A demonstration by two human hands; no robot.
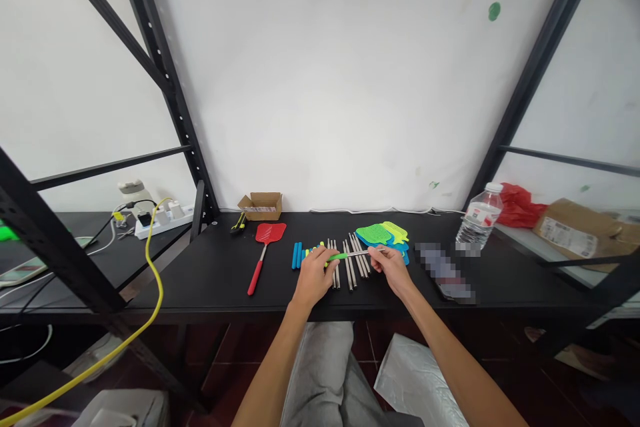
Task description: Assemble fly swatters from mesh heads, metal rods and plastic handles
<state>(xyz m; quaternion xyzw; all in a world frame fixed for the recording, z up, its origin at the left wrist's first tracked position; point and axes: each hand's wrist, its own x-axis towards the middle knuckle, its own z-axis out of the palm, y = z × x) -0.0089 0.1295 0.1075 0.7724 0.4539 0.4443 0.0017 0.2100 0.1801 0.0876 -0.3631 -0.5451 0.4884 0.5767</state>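
My left hand is closed on a green handle just above the black table. From the handle a thin metal rod runs to the right, and my right hand pinches its far end. Several silver rods lie side by side under and between my hands. Blue handles lie left of my left hand, with some yellow and other ones partly hidden by it. Behind my right hand is a pile of fly swatter heads, a green one, a yellow one and blue ones.
A whole red fly swatter lies to the left. Behind it are a small open cardboard box and a black-and-yellow item. On the right are a blurred phone-like object and a water bottle. A yellow cable hangs at left.
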